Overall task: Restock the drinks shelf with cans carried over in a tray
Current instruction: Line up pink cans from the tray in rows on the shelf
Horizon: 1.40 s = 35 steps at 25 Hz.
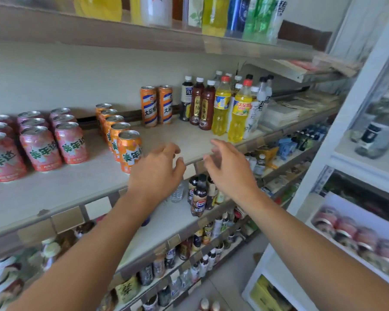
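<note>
The drinks shelf (189, 135) runs across the middle of the view. A row of several orange cans (129, 149) stands front to back on it, with pink cans (41, 144) in rows to their left. My left hand (157, 171) hovers at the shelf's front edge just right of the front orange can, fingers loosely curled and holding nothing. My right hand (229, 169) is a little further right, also empty with relaxed fingers, slightly blurred. At the right edge a white tray (337, 205) holds several pink cans (355, 236).
Two tall orange cans (156, 106) stand at the shelf's back. Bottles (220, 106) crowd its right part. Shelves above and below carry more bottles. A white cabinet (368, 135) stands at the right.
</note>
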Available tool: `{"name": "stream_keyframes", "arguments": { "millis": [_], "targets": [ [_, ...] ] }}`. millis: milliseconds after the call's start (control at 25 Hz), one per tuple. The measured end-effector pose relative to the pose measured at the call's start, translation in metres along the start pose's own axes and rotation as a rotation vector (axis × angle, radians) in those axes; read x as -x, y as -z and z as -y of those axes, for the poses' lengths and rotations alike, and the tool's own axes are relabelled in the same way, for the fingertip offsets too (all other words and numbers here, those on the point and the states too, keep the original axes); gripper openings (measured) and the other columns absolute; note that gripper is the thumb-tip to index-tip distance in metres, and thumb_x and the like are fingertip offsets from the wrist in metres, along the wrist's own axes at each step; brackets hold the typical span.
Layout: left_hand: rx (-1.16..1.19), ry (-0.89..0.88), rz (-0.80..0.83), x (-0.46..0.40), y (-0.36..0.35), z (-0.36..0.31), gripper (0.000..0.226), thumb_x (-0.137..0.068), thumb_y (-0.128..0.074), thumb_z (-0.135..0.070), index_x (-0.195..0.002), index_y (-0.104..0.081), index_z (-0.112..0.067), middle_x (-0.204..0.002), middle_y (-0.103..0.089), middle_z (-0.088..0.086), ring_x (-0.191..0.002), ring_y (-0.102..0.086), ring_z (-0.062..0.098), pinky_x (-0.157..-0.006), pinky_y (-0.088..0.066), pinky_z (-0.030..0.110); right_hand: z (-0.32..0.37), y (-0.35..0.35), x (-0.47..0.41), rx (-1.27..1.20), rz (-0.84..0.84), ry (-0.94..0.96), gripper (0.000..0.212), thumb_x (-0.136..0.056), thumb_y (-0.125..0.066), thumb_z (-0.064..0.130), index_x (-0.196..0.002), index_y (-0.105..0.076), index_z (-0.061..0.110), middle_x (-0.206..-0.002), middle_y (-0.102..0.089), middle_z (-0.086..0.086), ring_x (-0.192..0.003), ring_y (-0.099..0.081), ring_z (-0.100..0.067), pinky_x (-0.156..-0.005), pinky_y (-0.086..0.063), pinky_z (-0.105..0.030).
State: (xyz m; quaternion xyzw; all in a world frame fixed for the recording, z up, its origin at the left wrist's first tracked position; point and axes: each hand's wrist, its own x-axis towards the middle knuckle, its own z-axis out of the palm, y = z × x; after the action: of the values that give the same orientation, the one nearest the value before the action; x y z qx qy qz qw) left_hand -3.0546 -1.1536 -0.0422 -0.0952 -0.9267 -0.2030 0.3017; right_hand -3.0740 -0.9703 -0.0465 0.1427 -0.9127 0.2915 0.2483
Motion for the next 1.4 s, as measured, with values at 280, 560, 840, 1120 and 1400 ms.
{"name": "stream_keyframes", "arguments": {
  "millis": [280,560,840,1120,1400],
  "targets": [
    [0.133,-0.152,0.171,-0.022,-0.098,-0.107,0.027,-0.096,-0.044,-0.037,-0.116,-0.056,-0.023,-0.110,-0.064,0.002,-0.095,-0.062,0.030,-0.069,-0.050,0.038,-0.124,0.059,0.042,0.072,0.029,-0.247,0.048,-0.099,-0.049,0.042,-0.142,-0.045,0.020,-0.136,-0.053,-0.001,-0.120,-0.054,-0.019,-0.095,-0.048,-0.037],
    [0.240,-0.302,0.345,-0.028,-0.196,-0.224,0.028,-0.097,-0.042,-0.039,-0.118,-0.055,-0.024,-0.115,-0.062,-0.002,-0.100,-0.061,0.025,-0.071,-0.052,0.037,-0.254,0.114,0.098,0.163,-0.002,-0.538,0.043,-0.096,-0.053,0.038,-0.134,-0.053,0.018,-0.126,-0.060,-0.003,-0.108,-0.060,-0.020,-0.088,-0.046,-0.032],
    [0.335,-0.364,0.507,-0.012,-0.289,-0.323,0.025,-0.095,-0.046,-0.035,-0.114,-0.056,-0.022,-0.109,-0.063,-0.002,-0.095,-0.062,0.026,-0.073,-0.053,0.040,-0.371,0.168,0.171,0.224,0.037,-0.846,0.034,-0.096,-0.051,0.031,-0.126,-0.053,0.015,-0.115,-0.064,-0.012,-0.101,-0.061,-0.032,-0.079,-0.050,-0.037],
    [0.295,-0.408,0.634,0.011,-0.359,-0.381,0.028,-0.095,-0.045,-0.035,-0.115,-0.056,-0.019,-0.106,-0.063,0.002,-0.092,-0.062,0.028,-0.072,-0.053,0.040,-0.473,0.177,0.231,0.181,0.257,-1.149,0.035,-0.097,-0.053,0.036,-0.118,-0.056,0.008,-0.106,-0.066,-0.014,-0.101,-0.062,-0.032,-0.071,-0.045,-0.030],
    [0.245,-0.435,0.712,0.014,-0.392,-0.407,0.030,-0.093,-0.045,-0.034,-0.115,-0.056,-0.018,-0.103,-0.064,0.005,-0.090,-0.062,0.031,-0.071,-0.054,0.043,-0.515,0.161,0.246,-0.010,0.348,-1.306,0.031,-0.090,-0.063,0.038,-0.109,-0.055,0.014,-0.096,-0.055,-0.002,-0.087,-0.054,-0.019,-0.058,-0.034,-0.024]
  ]
}}
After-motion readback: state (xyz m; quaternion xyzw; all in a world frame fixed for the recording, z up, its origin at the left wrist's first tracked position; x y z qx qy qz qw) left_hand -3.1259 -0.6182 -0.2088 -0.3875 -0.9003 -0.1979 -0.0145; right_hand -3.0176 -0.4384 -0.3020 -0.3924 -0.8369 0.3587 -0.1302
